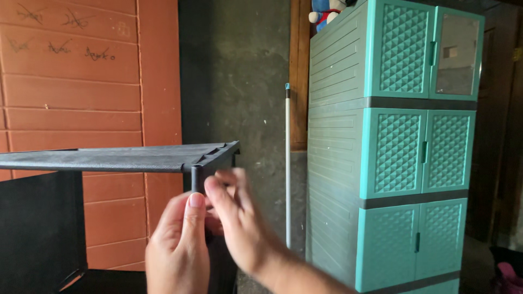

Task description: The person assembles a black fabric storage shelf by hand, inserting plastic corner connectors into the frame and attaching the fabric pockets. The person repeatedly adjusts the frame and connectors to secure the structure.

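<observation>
Both hands (210, 228) raised, pinching rack post (196, 177).

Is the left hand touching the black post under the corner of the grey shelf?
Touching. In the head view the left hand's thumb and fingers close around the black post just below the shelf corner; no gap shows.

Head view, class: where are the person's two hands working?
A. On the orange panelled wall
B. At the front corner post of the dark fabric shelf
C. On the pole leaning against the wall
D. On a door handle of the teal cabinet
B: both the left hand and right hand close around the corner post just under the dark fabric shelf, well apart from the teal cabinet.
</observation>
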